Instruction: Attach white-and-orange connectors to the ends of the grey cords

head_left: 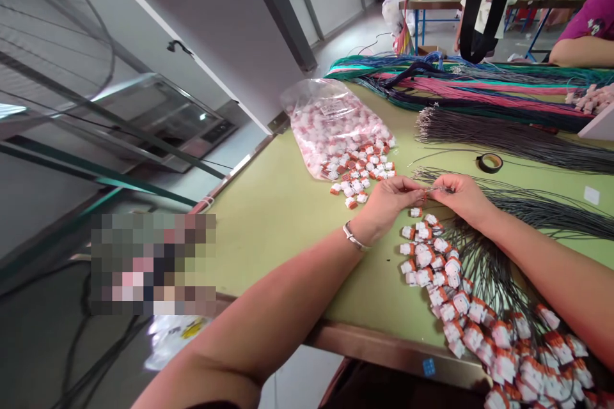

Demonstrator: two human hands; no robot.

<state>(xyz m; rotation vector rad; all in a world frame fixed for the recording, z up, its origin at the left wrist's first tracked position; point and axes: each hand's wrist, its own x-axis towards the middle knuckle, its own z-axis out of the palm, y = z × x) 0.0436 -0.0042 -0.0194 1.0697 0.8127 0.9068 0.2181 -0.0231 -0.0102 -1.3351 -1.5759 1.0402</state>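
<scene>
My left hand [391, 201], with a bracelet at the wrist, has its thumb and fingers pinched together; what sits between them is too small to make out. Close beside it on the right, my right hand [455, 195] is closed on dark thin wires [448, 190], whose tips point toward my left fingers. Below both hands lies a long heap of white and orange connectors [444, 278] with dark wires attached, running down to the table's front edge. Loose white and orange connectors [355, 182] spill from a clear plastic bag [330, 118] left of my hands.
Dark wire bundles [508, 134] lie behind my right hand, near a roll of black tape [489, 163]. Pink, blue and green wires [460, 83] cross the back of the green table [268, 223]. A person's arm in a purple sleeve [588, 25] rests at the upper right.
</scene>
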